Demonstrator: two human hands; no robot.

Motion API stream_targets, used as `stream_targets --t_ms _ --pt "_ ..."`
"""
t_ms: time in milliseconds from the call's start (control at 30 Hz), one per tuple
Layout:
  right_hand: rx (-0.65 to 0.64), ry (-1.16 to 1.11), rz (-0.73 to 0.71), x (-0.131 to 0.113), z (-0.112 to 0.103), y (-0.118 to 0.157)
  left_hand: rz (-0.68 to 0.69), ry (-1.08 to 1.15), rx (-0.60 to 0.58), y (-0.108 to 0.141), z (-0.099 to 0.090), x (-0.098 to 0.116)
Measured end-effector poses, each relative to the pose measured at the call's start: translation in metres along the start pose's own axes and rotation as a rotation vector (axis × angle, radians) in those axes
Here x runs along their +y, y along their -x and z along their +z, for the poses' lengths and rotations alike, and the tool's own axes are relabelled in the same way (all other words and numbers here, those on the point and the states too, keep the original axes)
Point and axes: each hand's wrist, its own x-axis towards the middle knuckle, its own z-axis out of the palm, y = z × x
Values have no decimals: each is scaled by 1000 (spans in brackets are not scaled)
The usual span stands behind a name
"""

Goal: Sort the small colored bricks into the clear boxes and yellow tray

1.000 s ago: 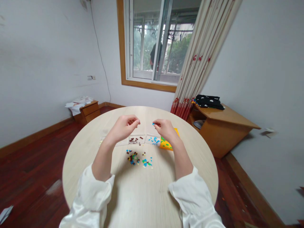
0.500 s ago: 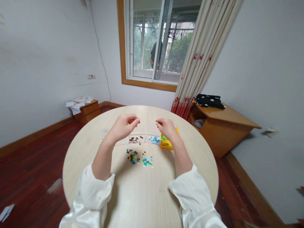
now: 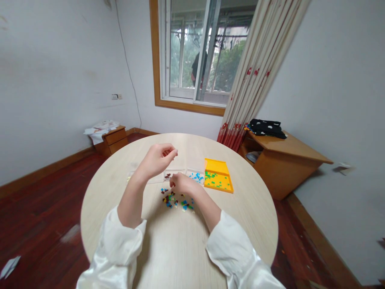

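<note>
My left hand [image 3: 159, 160] is held above the far half of the table, its fingers curled and thumb against them. Whatever it may hold is too small to make out. My right hand [image 3: 182, 184] reaches in over the mixed pile of small toy bricks [image 3: 170, 199], fingers pinched together and pointing down. Its fingertips are partly hidden, so I cannot see what is between them. Beside that pile lies a smaller group of blue and green bricks [image 3: 185, 204]. Behind my hands stand a clear tray with brown bricks [image 3: 167, 176] and another with blue bricks [image 3: 197, 176].
A yellow open case [image 3: 231, 188] holding green bricks stands on the round table [image 3: 180, 249], right of the clear trays. A cabinet [image 3: 288, 164] with dark cloth stands at the right, a small drawer unit [image 3: 116, 138] at the left. A person [image 3: 197, 68] is outside the window.
My right hand has moved left and towards me, from over the yellow case to the brick pile, uncovering the case. My left hand has stayed in place.
</note>
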Motion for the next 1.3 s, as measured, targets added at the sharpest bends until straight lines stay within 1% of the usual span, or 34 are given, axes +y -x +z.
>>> stream_targets --t_ms 133,267,467,533,600,700,800,933,1033,1133,1300 --pt "-62 69 39 -4 7 -2 1 8 -3 0 0 -2" --pt "-87 79 69 -4 11 -5 4 3 6 0 0 -3" --pt "-88 38 53 2 13 -4 -4 -16 3 0 -1 -3" --pt "-68 -6 44 6 11 -5 -14 -24 -14 -1 -2 -4" --pt "-19 -62 10 12 7 -6 -19 -43 -47 -1 -2 -6" --pt "67 -181 -69 21 -3 -6 -21 -106 -112 0 -1 -10" --pt "145 -406 -80 28 -15 -3 -32 -152 -171 0 0 -14" --pt "258 -793 -102 36 -29 5 -29 -162 -169 1 2 -18" --pt "311 -1002 -136 39 -36 10 10 -132 -177 1 3 -17" --pt "353 -1107 -173 38 -41 15 69 -101 -188 1 4 -15" --pt "388 -1189 -217 32 -46 18 116 -44 -149 0 6 -9"
